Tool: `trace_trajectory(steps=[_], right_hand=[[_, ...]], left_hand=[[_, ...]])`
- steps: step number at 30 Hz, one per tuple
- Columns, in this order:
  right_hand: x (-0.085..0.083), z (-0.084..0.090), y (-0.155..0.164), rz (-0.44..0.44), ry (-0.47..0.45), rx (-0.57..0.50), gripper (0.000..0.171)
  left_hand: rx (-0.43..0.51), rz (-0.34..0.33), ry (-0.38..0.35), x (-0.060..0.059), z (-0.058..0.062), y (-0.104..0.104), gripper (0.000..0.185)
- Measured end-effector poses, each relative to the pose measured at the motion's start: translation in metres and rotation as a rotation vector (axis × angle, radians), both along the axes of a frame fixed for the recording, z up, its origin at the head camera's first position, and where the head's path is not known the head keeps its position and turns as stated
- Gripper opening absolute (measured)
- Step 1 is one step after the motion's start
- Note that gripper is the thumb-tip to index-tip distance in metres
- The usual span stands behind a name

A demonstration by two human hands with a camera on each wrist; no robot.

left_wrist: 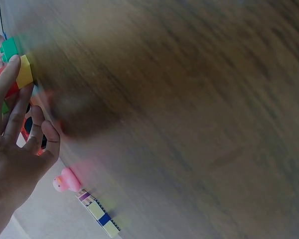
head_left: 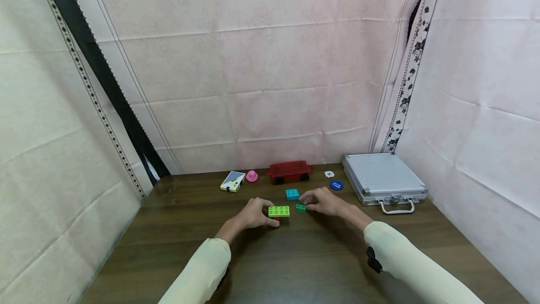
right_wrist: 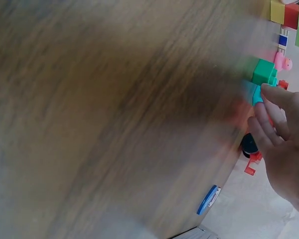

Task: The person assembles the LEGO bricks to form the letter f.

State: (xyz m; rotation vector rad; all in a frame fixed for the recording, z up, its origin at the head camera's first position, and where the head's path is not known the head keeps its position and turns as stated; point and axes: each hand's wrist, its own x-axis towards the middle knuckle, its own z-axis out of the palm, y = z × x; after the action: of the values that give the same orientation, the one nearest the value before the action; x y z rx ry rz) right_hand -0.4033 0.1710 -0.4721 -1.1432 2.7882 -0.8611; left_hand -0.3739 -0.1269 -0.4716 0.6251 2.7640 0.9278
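Both of your wrist views smear the worktop [left_wrist: 189,99] with motion blur. Your left hand [left_wrist: 15,149] is cut off at the frame edge, and the lime brick [head_left: 279,210] hides the red piece beneath.

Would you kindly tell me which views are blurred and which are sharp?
Head view: sharp, wide-angle bending at edges, the lime brick crisp. Left wrist view: tabletop smeared by motion blur. Right wrist view: equally smeared, the green brick soft.
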Motion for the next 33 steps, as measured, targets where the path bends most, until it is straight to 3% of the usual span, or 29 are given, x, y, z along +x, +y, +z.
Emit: trace_trajectory(steps=[5, 8, 26, 33], right_hand=[[0.0, -0.001, -0.004, 0.114, 0.005, 0.039, 0.042], [0.0, 0.0, -0.005, 0.137, 0.009, 0.071, 0.041], [0.004, 0.002, -0.002, -0.006, -0.013, 0.052, 0.035], [0.004, 0.017, -0.005, -0.035, 0.055, -0.008, 0.038]], left_hand=[[0.001, -0.012, 0.003, 0.0, 0.0, -0.001, 0.056], [0.005, -0.019, 0.01, -0.001, -0.001, -0.001, 0.055], [0.029, -0.01, 0.006, -0.001, -0.001, 0.0, 0.055], [0.03, -0.013, 0.002, -0.003, -0.003, -0.001, 0.055]])
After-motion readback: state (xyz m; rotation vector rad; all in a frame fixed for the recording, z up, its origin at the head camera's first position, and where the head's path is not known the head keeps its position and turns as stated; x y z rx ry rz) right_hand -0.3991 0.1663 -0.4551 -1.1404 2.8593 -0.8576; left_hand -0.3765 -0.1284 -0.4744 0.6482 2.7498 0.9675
